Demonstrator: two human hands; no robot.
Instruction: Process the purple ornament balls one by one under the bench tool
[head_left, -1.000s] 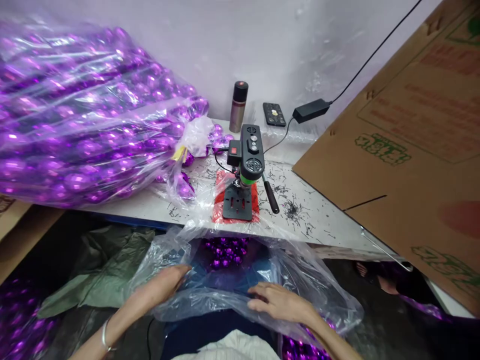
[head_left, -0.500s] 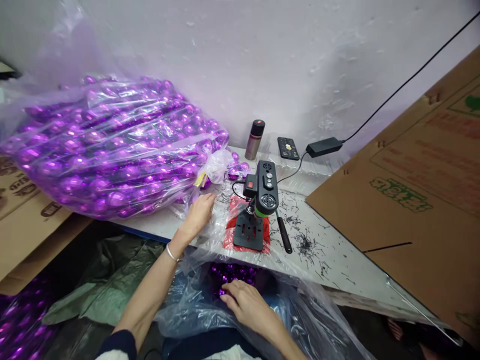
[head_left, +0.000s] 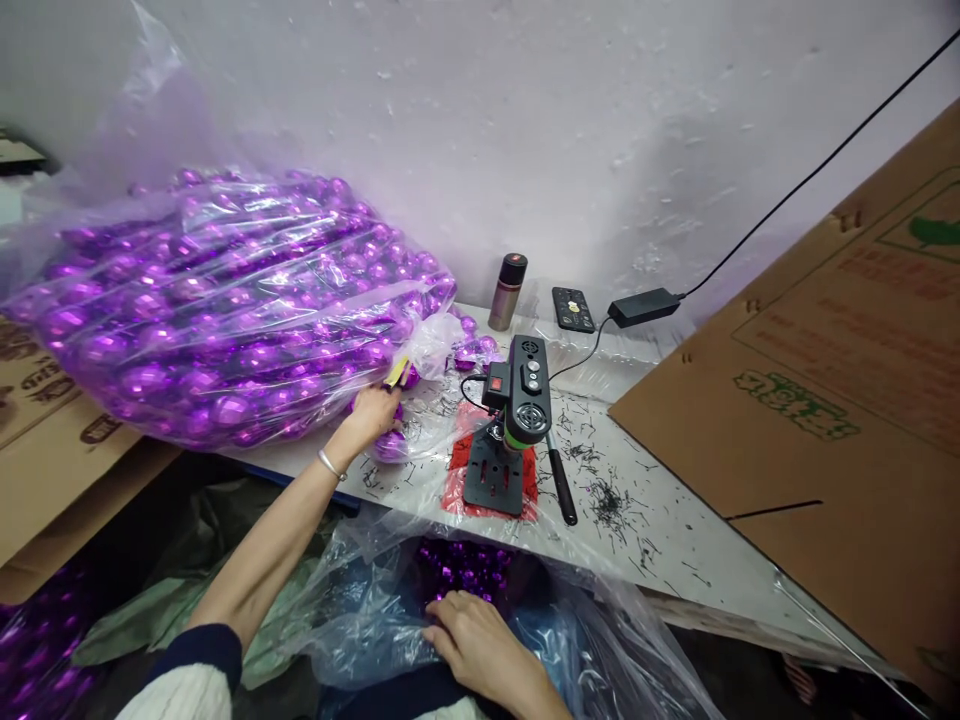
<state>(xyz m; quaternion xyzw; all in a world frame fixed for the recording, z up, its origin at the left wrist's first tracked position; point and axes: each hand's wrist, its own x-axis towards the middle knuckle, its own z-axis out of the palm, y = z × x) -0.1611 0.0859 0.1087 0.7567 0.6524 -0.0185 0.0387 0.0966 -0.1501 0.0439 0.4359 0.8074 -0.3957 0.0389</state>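
Note:
My left hand [head_left: 375,412] reaches to the mouth of a big clear bag of shiny purple balls [head_left: 225,330], its fingers closed near a yellow tag [head_left: 397,371]; what they hold is hidden. Just below it, a loose purple ball [head_left: 390,446] lies on the table. My right hand [head_left: 472,640] is low in front, fingers bent over the edge of a clear plastic bag at my lap, with purple glittery pieces [head_left: 466,568] inside; its grip is unclear. A small black press [head_left: 528,390] with a lever [head_left: 561,486] stands on red plastic between the hands and the wall.
A bottle [head_left: 508,292], a phone [head_left: 573,310] and a black power adapter [head_left: 643,307] are along the wall. Small dark bits [head_left: 609,503] litter the table [head_left: 705,540]. Cardboard boxes stand at the right [head_left: 795,400] and left [head_left: 75,450].
My left hand has moved left, closer to the big bag's balls. Purple balls now show on the table beside it. My right hand has shifted slightly down and left.

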